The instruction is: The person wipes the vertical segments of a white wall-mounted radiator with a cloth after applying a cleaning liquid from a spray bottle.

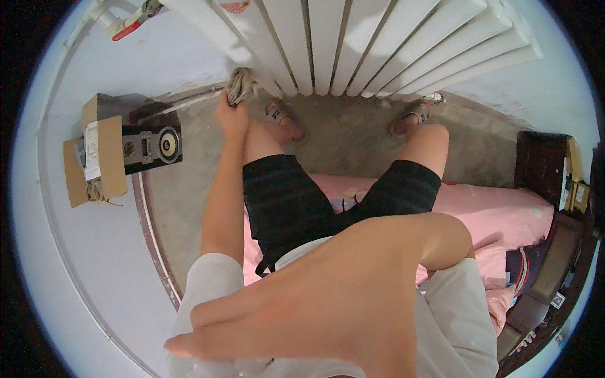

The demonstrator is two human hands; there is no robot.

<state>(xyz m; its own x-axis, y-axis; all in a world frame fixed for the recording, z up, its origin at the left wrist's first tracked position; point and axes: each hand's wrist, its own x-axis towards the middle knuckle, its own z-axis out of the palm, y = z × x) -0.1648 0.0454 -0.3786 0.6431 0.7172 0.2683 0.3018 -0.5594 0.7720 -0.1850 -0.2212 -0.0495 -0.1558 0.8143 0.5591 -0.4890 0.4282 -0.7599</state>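
Note:
In the head view my left hand (232,115) holds a crumpled grey-beige cloth (241,85). The cloth is beside the lower left edge of a white column radiator (326,47); whether it touches the metal is unclear. My right hand (293,307) is raised very close to the camera and fills the lower middle of the picture. Some of its fingers point left, while others are folded or run past the bottom edge. No object shows in it, but its grip is partly hidden. My knees are apart, facing the radiator.
On the left a cardboard box (106,156) rests against a black loudspeaker (153,145). A red-handled valve (127,30) sits on the pipe at upper left. Below me lies a pink bedsheet (491,212). Dark wooden furniture (541,165) stands right.

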